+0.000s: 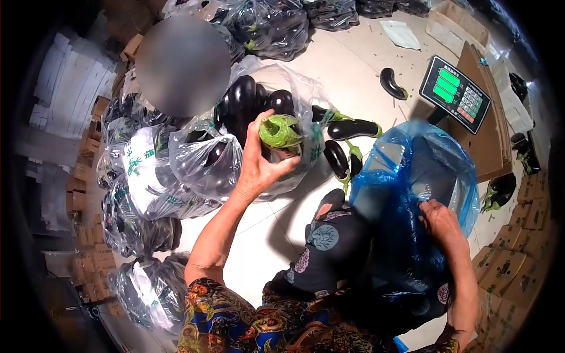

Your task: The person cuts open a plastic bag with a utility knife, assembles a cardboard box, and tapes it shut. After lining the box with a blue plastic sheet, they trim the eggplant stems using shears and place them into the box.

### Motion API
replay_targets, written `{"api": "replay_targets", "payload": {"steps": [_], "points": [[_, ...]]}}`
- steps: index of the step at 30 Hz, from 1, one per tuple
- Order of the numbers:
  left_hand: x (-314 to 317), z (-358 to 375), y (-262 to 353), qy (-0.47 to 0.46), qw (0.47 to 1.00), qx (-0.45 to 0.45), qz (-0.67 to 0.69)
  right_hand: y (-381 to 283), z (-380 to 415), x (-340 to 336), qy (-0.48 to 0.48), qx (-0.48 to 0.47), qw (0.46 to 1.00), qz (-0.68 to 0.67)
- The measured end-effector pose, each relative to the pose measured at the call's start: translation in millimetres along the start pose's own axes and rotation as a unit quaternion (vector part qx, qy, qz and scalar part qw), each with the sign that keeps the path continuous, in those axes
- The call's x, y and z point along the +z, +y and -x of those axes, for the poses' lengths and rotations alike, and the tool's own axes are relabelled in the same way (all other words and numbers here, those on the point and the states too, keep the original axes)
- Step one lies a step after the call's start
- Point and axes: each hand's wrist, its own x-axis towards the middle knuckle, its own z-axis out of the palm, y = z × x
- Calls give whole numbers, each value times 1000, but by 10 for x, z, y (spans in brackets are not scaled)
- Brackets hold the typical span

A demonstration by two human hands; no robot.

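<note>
My left hand (256, 167) is wrapped round an eggplant (281, 132), its green cap facing up toward me. Just beyond it stands an open clear plastic bag (303, 88) with dark eggplants (241, 97) inside. My right hand (440, 220) is closed on a blue plastic bag (385, 167), which hangs wide open in front of my right knee. The fingertips of that hand are partly hidden in the bag's folds. Between the two bags, several loose eggplants (353, 128) lie on the tiled floor.
A scale display (456, 94) with green screens stands at the right, by a cardboard sheet (488, 112). Filled plastic bags (141, 206) line the left; more bags (271, 29) are at the back. Cardboard boxes (506, 270) stack at the right. One eggplant (391, 83) lies farther off.
</note>
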Motion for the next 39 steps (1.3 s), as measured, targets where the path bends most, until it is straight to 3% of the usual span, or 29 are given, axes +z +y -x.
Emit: {"api": "replay_targets", "payload": {"steps": [2, 3, 6, 7, 11, 14, 16, 21, 24, 26, 27, 30, 31, 33, 34, 35, 36, 39], "points": [[57, -5, 104, -2, 1000, 1, 29, 101, 95, 48, 51, -2, 997, -57], [91, -1, 170, 3, 998, -2, 55, 108, 98, 43, 139, -35, 984, -108], [156, -7, 330, -14, 997, -8, 77, 46, 190, -163, 150, 94, 957, -231], [170, -17, 389, -20, 997, -10, 73, 38, 199, -194, 148, 97, 947, -266], [231, -132, 744, -58, 982, -16, 180, -12, 165, -145, 241, -14, 923, -298], [346, -262, 913, -102, 931, -29, 349, 88, 163, -109, 240, -22, 868, -434], [491, -373, 1066, -129, 872, -58, 468, 53, 256, -337, 133, 8, 865, -484], [973, -521, 1154, -155, 686, -183, 687, -111, 216, -228, 42, -78, 726, -682], [1346, -523, 1383, -149, 674, -214, 691, -333, 230, -263, 59, -107, 668, -734], [1512, -548, 1443, -168, 700, -233, 653, -303, 244, -245, 72, -61, 708, -700], [1579, -565, 1464, -178, 714, -241, 632, -318, 266, -236, 116, -72, 692, -709], [1685, -570, 1661, -183, 769, -264, 553, -234, 364, -178, 227, -80, 767, -594], [1681, -596, 1697, -202, 771, -269, 541, -154, 408, -137, 252, -108, 763, -586], [1728, -664, 1665, -166, 810, -203, 524, 91, 657, -176, 275, -117, 796, -526], [1736, -650, 1776, -218, 764, -214, 569, 229, 931, -336, 229, -79, 820, -518], [1730, -634, 1874, -221, 775, -220, 550, 386, 1163, -358, 262, -34, 819, -510], [1701, -636, 1843, -277, 744, -204, 572, 649, 1308, -167, 355, -86, 739, -566], [1708, -640, 1777, -332, 737, -175, 562, 1191, 1859, 295, 396, 207, 647, -618]]}}
